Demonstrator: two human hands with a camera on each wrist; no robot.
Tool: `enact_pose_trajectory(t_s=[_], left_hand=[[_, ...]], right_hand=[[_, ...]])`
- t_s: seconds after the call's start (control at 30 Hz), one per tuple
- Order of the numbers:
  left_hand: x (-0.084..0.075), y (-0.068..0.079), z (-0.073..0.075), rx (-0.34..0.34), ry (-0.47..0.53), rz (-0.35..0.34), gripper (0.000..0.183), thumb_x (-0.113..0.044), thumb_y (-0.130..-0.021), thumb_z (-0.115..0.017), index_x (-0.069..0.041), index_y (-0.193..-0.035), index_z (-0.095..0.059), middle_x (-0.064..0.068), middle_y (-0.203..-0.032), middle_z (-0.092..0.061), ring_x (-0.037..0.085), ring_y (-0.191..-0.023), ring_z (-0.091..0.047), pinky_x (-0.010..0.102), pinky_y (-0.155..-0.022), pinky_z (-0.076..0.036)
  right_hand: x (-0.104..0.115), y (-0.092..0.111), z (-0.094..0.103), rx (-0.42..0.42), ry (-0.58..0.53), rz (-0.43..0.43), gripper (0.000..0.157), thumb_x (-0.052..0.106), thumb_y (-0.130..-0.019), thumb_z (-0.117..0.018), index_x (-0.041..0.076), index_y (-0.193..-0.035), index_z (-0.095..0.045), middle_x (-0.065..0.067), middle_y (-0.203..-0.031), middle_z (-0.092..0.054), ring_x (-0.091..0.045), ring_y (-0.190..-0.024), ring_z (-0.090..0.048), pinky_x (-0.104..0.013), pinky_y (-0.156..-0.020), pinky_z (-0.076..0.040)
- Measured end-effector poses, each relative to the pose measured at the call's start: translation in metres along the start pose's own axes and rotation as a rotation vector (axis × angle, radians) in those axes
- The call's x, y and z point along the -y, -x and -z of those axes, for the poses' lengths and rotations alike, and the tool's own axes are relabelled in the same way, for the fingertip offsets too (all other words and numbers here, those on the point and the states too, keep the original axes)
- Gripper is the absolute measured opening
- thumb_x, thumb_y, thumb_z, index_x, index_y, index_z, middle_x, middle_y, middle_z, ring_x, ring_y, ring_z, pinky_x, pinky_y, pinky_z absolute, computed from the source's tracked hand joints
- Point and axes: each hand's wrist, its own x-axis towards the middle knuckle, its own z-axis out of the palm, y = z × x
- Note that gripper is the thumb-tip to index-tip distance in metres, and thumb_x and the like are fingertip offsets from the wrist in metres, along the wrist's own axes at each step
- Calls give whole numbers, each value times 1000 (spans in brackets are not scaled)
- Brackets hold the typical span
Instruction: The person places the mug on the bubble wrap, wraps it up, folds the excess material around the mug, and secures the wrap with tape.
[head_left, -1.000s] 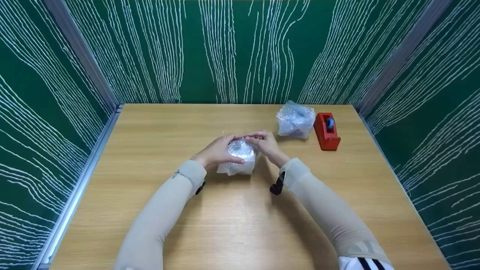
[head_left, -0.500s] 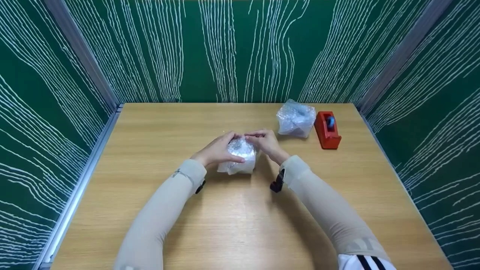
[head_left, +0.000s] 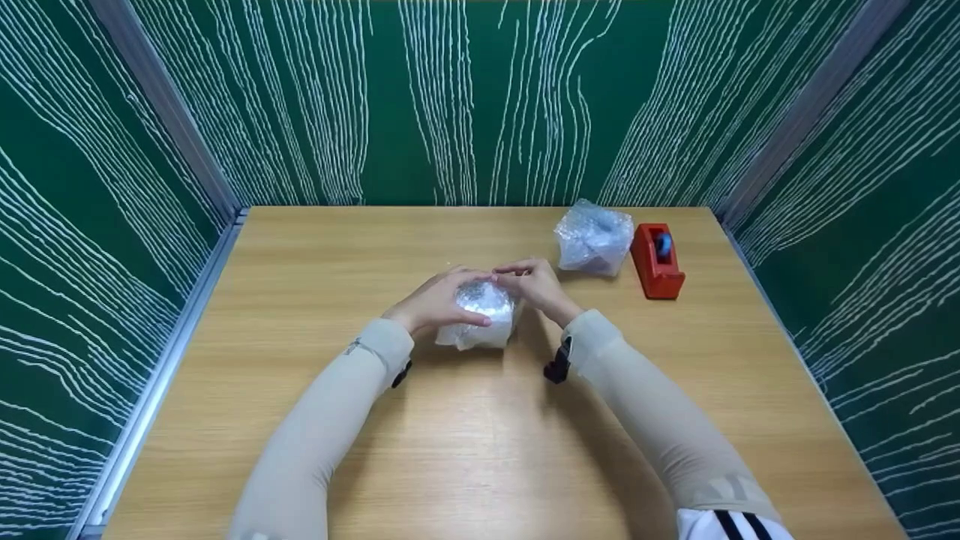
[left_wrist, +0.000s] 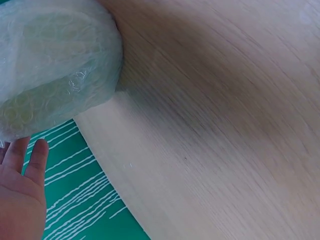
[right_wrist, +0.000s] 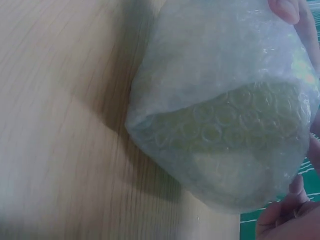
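Observation:
A rounded bundle in bubble wrap (head_left: 477, 330) sits on the wooden table between the two hands. The left hand (head_left: 435, 304) grips it from the left, thumb across the near side and fingers over the far top. At the upper right edge of the wrap, the right hand (head_left: 537, 288) pinches with thumb and fingertips. Up close in the right wrist view, a fold of the bubble wrap (right_wrist: 215, 120) crosses the bundle, and something yellowish shows dimly through it; its kind cannot be made out. The left wrist view shows the bundle (left_wrist: 60, 55) too.
Farther back on the right stands a second bubble-wrapped bundle (head_left: 594, 238). Right beside it is a red tape dispenser (head_left: 657, 281) with a small blue roll core. Green panels (head_left: 480, 105) with white wavy lines enclose the back and sides of the wooden table (head_left: 480, 450).
Both hands stay at the bundle, nearly still. The left fingers have flattened slightly over its top, close to the right fingertips. The second bundle and tape dispenser have not moved.

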Motion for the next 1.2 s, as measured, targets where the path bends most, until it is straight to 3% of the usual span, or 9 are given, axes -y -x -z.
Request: enact_pose_trajectory(t_s=[0.33, 0.47, 0.57, 0.7, 0.83, 0.93, 1.07, 1.13, 1.2], left_hand=[[0, -1, -1, 9, -32, -31, 86, -57, -85, -90, -36, -161, -54, -5, -159, -54, 22, -144, -53, 54, -125, -44], [0, -1, -1, 10, -29, -21, 88, -58, -85, -89, -36, -161, -53, -4, -158, -54, 23, -143, -53, 53, -123, -46], [0, 0, -1, 10, -33, -7, 90, -59, -85, -89, -35, -162, -52, -2, -163, -51, 26, -148, -51, 55, -125, -44], [0, -1, 0, 13, -57, 4, 91, -59, -85, -88, -33, -164, -50, 1, -170, -44, 30, -153, -47, 56, -127, -41], [-2, -2, 1, 11, -85, -22, 90, -57, -86, -88, -27, -163, -52, 3, -168, -45, 31, -150, -50, 55, -126, -44], [-3, -2, 2, 6, -96, -47, 88, -55, -87, -88, -25, -162, -54, 4, -163, -48, 29, -144, -53, 52, -124, -47], [-2, -2, 3, 5, -100, -62, 87, -55, -87, -88, -24, -161, -55, 4, -154, -54, 26, -137, -56, 49, -121, -50], [-1, -2, 2, 6, -92, -65, 87, -56, -87, -88, -24, -160, -55, 3, -150, -56, 25, -135, -56, 48, -119, -51], [-1, -2, 2, 7, -80, -64, 86, -57, -86, -89, -25, -159, -56, 2, -147, -57, 24, -133, -57, 48, -119, -52]], right_hand=[[-1, 1, 3, -28, 32, -31, 40, 22, -94, -84, 4, -130, -78, -17, -127, -70, -28, -116, -58, -36, -98, -50], [-2, 2, 0, -83, 32, 38, 36, 17, -93, -84, 0, -124, -78, -15, -111, -69, -22, -100, -57, -29, -83, -48], [0, 3, -2, -108, 45, 131, 28, 11, -94, -83, -3, -118, -79, -17, -110, -69, -23, -98, -59, -27, -80, -49], [2, 1, -3, -91, 52, 219, 19, 6, -96, -80, 0, -113, -82, -19, -125, -73, -30, -115, -64, -38, -94, -55], [3, -1, -4, -56, 85, 266, 17, 5, -96, -79, 0, -112, -83, -21, -132, -72, -38, -130, -59, -54, -107, -52], [3, -4, -5, -31, 137, 291, 16, 4, -98, -76, -2, -111, -83, -21, -131, -73, -41, -132, -60, -59, -126, -37], [4, -5, -3, 6, 189, 269, 18, 5, -100, -73, -1, -114, -83, -19, -130, -75, -39, -133, -64, -59, -138, -10], [4, -5, -2, 26, 202, 239, 20, 7, -101, -72, 1, -117, -82, -18, -132, -76, -38, -134, -65, -58, -138, -12], [5, -5, -1, 46, 203, 203, 22, 9, -102, -72, 4, -120, -82, -16, -134, -76, -38, -134, -64, -58, -136, -21]])
